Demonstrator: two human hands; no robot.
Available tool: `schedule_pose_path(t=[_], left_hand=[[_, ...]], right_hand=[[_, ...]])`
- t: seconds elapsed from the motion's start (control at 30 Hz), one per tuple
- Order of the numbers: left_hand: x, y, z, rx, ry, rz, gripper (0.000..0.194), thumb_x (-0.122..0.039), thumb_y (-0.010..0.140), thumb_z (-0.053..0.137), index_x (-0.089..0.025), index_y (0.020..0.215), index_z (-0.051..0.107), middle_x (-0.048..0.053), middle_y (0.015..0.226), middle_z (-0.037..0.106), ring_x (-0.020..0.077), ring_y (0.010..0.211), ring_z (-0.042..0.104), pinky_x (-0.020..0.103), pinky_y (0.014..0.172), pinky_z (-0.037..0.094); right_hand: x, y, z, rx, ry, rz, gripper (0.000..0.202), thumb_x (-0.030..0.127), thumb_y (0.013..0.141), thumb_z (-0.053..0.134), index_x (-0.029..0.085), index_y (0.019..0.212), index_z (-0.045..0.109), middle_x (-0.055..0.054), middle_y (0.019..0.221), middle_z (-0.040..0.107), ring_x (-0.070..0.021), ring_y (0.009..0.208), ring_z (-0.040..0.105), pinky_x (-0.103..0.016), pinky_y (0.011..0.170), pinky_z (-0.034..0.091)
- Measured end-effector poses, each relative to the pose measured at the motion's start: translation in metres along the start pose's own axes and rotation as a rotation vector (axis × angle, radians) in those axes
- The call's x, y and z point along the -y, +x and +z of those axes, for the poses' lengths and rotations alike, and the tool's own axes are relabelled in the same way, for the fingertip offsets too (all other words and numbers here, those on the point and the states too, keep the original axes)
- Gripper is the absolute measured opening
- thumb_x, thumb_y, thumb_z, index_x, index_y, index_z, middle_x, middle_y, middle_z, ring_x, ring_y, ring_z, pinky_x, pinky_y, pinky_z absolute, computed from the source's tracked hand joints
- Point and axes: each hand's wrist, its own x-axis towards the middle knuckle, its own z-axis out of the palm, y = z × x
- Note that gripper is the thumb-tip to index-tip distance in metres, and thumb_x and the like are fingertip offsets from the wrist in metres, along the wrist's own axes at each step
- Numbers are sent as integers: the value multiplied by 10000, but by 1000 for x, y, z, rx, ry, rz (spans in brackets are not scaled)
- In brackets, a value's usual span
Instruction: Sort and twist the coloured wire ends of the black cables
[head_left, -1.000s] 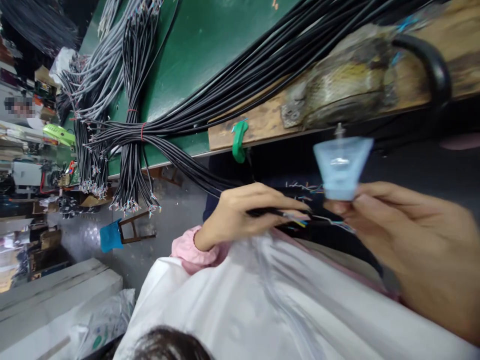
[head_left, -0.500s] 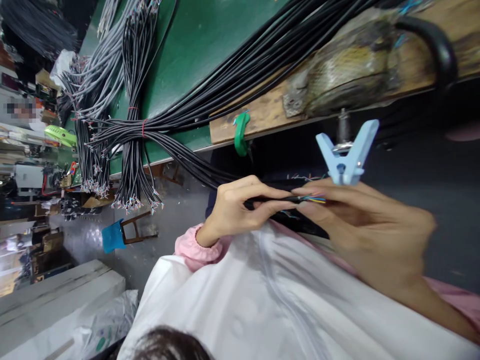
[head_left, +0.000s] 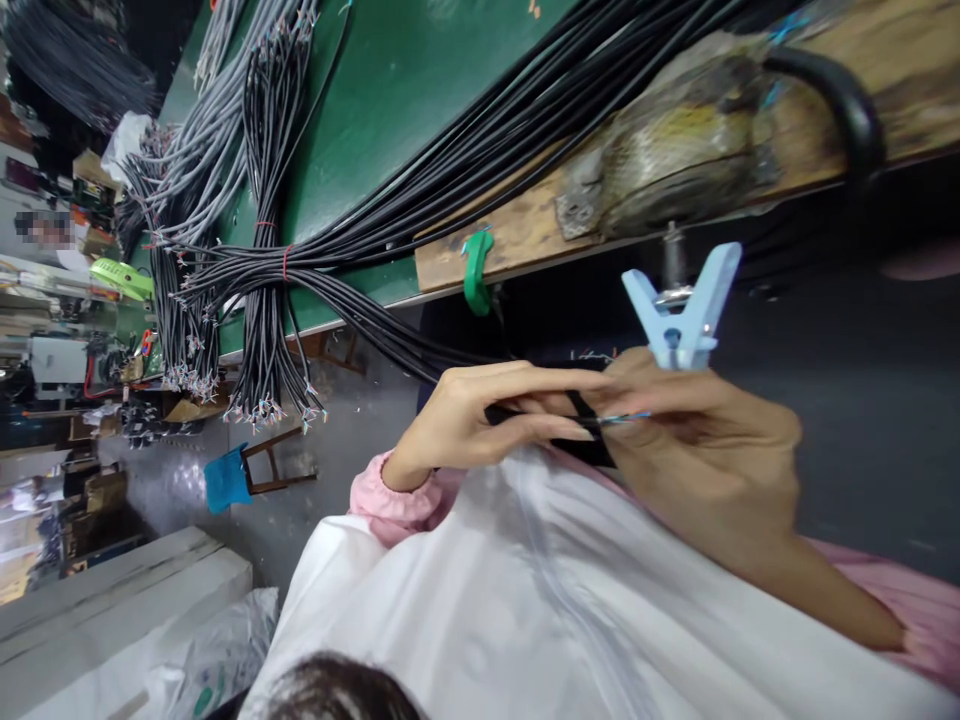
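My left hand is closed on a black cable, thumb and forefinger pointing toward the cable's stripped end. From that end come thin coloured wires, with blue the plainest to see. My right hand meets the left one there, its thumb and fingers pinched on the wires. The right fingers partly hide the wire tips. Just above the right hand is a light blue spring clamp below a metal fitting.
Bundles of black cables tied with red bands lie on a green table. A wooden board along its edge carries a green clip and a plastic-wrapped device. A blue-seated stool stands on the floor at left.
My right hand has shifted left, closer to my left hand, and its fingers have changed position on the wires. Less of the coloured wires shows now. The view has moved slightly.
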Motion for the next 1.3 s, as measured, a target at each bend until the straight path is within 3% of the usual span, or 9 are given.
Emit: schedule_pose_path(t=[0.13, 0.33, 0.43, 0.63, 0.77, 0.87, 1.03, 1.23, 1.3], left_hand=[[-10, 6, -3, 26, 217, 142, 459, -455, 1008, 481, -87, 1118, 733, 23, 781, 715, 54, 684, 678, 146, 656, 528], [-8, 4, -8, 147, 356, 73, 316, -294, 1015, 479, -114, 1033, 738, -19, 820, 714, 31, 691, 688, 124, 626, 505], [2, 2, -8, 173, 375, 80, 272, -247, 996, 530, -115, 889, 742, -23, 790, 709, 32, 687, 687, 129, 639, 520], [9, -1, -7, 189, 349, 123, 388, -264, 1019, 472, -137, 763, 735, -6, 720, 683, 61, 677, 689, 181, 653, 541], [11, -3, -5, 197, 368, 148, 420, -236, 1006, 499, -147, 641, 688, -12, 688, 669, 51, 655, 672, 178, 652, 537], [10, -2, -3, 154, 342, 177, 535, -318, 1048, 386, -140, 634, 675, -6, 675, 654, 43, 648, 661, 176, 628, 517], [3, 2, -3, 113, 194, 170, 753, -577, 1031, 181, -126, 749, 715, 21, 687, 657, 68, 713, 689, 186, 620, 502], [-2, 2, -2, 83, -106, -148, 634, -724, 888, 521, -126, 989, 709, 38, 763, 712, 86, 629, 640, 201, 596, 509], [-3, 2, 0, 28, -80, -176, 568, -681, 862, 609, -127, 911, 724, 18, 716, 697, 68, 588, 597, 193, 578, 476]], right_hand=[[-1, 0, 7, 21, 140, 79, 132, 443, 840, 753, 359, 746, 713, 26, 615, 579, -164, 569, 566, -278, 425, 433], [-3, -4, 18, 69, 211, 145, 96, 379, 863, 717, 390, 768, 726, 21, 617, 566, -201, 598, 574, -356, 516, 494], [2, -8, 17, 2, 39, 95, 125, 299, 873, 692, 405, 824, 736, 17, 649, 597, -215, 606, 582, -384, 547, 487], [16, -5, 8, -19, -419, -297, 215, 156, 833, 655, 362, 817, 713, 18, 685, 653, -205, 571, 610, -398, 566, 495], [23, 0, 0, -40, -506, -231, 220, 203, 887, 585, 375, 784, 675, -3, 688, 627, -236, 614, 612, -421, 586, 487], [27, 0, -4, -117, -545, -182, 206, 246, 918, 565, 389, 830, 684, -14, 708, 618, -244, 647, 619, -429, 608, 485], [25, 0, -2, 100, -503, -353, 259, 103, 907, 569, 341, 895, 669, -6, 791, 654, -190, 668, 655, -357, 586, 507], [19, 5, -3, 100, -725, -604, 295, -41, 869, 563, 254, 871, 566, -2, 738, 623, -144, 651, 615, -297, 583, 491], [22, 7, -7, 123, -796, -594, 273, -23, 886, 564, 250, 890, 553, -9, 753, 641, -145, 678, 618, -289, 626, 515]])
